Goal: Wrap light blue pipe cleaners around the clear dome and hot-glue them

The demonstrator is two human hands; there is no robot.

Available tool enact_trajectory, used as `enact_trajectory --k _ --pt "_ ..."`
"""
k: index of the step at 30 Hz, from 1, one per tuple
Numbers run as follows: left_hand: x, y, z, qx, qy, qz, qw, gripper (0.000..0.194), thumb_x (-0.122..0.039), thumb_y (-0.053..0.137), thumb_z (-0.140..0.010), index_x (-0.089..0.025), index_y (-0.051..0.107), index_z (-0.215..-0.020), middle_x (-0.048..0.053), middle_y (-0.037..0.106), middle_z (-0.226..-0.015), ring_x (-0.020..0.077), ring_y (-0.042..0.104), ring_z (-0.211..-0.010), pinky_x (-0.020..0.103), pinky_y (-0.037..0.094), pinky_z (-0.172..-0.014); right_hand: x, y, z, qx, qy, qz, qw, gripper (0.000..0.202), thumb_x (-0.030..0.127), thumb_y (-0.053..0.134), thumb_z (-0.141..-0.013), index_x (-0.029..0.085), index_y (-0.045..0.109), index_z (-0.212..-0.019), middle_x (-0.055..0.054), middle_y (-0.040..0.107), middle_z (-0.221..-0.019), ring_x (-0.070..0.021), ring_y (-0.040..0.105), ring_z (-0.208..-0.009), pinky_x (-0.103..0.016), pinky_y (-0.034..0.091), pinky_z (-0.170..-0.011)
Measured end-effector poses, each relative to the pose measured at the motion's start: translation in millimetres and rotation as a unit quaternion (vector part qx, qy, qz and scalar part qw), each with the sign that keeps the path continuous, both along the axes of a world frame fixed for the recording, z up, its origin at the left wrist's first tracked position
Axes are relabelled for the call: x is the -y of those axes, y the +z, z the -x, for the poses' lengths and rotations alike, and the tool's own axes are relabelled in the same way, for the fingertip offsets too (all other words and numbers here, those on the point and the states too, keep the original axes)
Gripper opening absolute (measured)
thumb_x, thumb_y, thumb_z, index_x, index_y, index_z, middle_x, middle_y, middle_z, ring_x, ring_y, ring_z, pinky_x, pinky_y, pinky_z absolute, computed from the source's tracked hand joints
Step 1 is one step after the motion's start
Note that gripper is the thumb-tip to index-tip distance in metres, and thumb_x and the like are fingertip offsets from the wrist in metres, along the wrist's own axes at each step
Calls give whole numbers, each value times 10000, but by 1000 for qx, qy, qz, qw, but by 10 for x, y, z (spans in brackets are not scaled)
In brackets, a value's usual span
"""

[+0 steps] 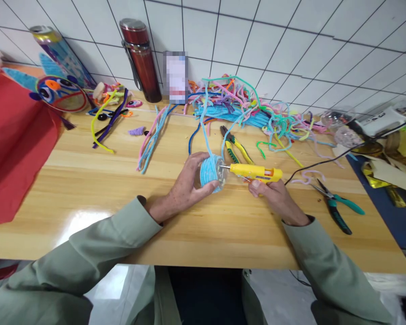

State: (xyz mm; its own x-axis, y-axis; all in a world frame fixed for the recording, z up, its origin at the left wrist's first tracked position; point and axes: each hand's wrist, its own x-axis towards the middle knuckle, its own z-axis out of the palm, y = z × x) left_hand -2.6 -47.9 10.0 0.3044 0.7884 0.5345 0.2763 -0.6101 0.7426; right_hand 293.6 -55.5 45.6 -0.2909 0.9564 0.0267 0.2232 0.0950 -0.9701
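Note:
My left hand (189, 183) is closed around a clear plastic bottle piece (226, 179) wrapped in light-blue pipe cleaners (208, 172). Two loose pipe-cleaner ends rise from the wrapping and lean away toward the back. In my right hand (269, 192) is a yellow hot glue gun (253, 172), its metal nozzle aimed left at the wrapped piece. The tip is at the clear part beside the blue coils; whether it touches I cannot tell. Just behind the piece lie pliers with yellow and black handles (238, 146).
A heap of coloured pipe cleaners (237, 110) lies along the wall. Teal-handled pliers (338, 205) rest at the right, near the glue gun's black cord (320, 160). A red thermos (142, 63), a tall can (62, 54), a fish-like craft (59, 92) and red cloth (16, 149) are at the left.

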Motion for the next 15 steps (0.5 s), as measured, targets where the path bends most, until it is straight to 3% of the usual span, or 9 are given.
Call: enact_trajectory --k 8,15 --pt "-6 -16 -8 5 4 5 1000 668 -406 759 -1012 -260 423 -1571 173 552 -1550 354 559 -1488 584 495 -1261 -4 -19 -1 -10 -3 4 1000 563 715 762 -924 233 583 -695 34 529 -606 -136 479 -573 -307 398 -550" --pt "-2 -16 -13 3 6 0 1000 654 -436 741 -1023 -268 421 -1568 171 550 -1544 348 558 -1485 586 496 -1262 -32 -60 -22 -3 3 4 1000 549 728 742 -934 229 640 -729 28 533 -602 -144 469 -562 -321 396 -549"
